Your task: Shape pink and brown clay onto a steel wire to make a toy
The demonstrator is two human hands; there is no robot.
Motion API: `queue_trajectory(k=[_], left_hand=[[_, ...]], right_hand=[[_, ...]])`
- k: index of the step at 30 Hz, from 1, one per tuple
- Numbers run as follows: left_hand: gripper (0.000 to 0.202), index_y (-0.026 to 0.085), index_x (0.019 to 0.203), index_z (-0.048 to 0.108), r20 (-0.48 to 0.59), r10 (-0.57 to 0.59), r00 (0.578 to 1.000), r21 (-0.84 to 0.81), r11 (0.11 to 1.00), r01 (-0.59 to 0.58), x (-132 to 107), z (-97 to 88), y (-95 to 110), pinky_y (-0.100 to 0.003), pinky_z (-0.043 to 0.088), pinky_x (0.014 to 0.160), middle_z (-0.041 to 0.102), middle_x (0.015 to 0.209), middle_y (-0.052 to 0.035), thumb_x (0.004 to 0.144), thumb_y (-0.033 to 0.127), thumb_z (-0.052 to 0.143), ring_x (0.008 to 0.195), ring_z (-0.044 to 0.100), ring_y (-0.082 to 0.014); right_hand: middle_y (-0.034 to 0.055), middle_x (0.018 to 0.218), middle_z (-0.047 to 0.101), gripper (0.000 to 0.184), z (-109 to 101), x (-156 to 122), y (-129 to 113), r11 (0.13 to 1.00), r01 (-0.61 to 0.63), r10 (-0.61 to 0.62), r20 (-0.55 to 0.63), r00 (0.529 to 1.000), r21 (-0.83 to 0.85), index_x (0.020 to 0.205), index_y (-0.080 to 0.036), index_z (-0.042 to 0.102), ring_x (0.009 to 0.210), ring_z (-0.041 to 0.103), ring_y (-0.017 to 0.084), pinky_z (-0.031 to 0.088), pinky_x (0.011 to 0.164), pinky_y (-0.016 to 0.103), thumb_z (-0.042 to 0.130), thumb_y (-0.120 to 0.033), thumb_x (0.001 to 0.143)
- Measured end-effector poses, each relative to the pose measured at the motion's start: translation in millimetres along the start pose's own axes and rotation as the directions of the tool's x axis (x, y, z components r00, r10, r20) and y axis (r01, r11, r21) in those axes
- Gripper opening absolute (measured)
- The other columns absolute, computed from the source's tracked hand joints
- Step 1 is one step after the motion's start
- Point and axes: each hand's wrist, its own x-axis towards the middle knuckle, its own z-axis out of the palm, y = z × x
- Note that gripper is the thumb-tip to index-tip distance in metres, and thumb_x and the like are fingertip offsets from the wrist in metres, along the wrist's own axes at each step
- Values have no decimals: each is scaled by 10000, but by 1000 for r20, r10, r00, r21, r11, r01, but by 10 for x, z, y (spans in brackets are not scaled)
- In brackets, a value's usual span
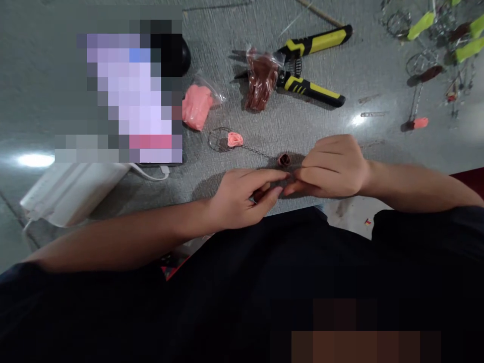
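My left hand (242, 197) and my right hand (333, 166) meet fingertip to fingertip just above my dark lap. Both pinch something small and dark between them that I cannot make out. Just beyond the fingertips a small brown clay rose (284, 160) sits on a thin wire that runs left to a pink clay rose (235, 139) on a wire loop (219, 138). Both hands are closed in a pinch.
Yellow-and-black pliers (313, 65) lie open on the grey floor. A bag of brown clay (260, 80) and a bag of pink clay (196, 107) lie nearby. Wire stems with green pieces (434, 30) clutter the far right. A white box (71, 191) sits at left.
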Motion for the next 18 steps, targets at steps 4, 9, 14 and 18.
queue_trajectory(k=[4,9,14,18], left_hand=[[195,215,1207,823,-10,14,1000,-6,1000,-14,3,0,-29,-230,524,630,683,649,56,1061,265,703,561,618,-97],[203,206,1203,827,25,37,999,-69,997,-35,32,-1,-90,-223,504,622,754,726,27,1099,345,722,565,620,-89],[105,190,1138,811,28,146,989,-135,981,-141,62,6,-123,-208,474,596,714,678,44,1052,237,775,546,599,-77],[58,192,1083,795,31,217,976,-156,965,-210,88,12,-105,-200,487,615,790,781,19,1060,196,742,588,646,-71]], right_hand=[[-45,696,611,517,-10,-10,-1,999,-42,41,65,997,15,731,-236,591,585,477,111,411,522,311,723,-582,1091],[-52,706,612,506,-19,-8,16,995,-60,56,53,997,75,755,-237,603,605,511,106,421,548,305,706,-590,1102],[-51,683,601,500,-52,33,17,989,-64,56,65,996,137,758,-220,594,585,504,98,431,548,302,717,-561,1103],[-59,654,575,547,-70,59,-5,990,-62,50,96,994,127,741,-227,563,572,495,95,433,539,297,692,-618,1102]])
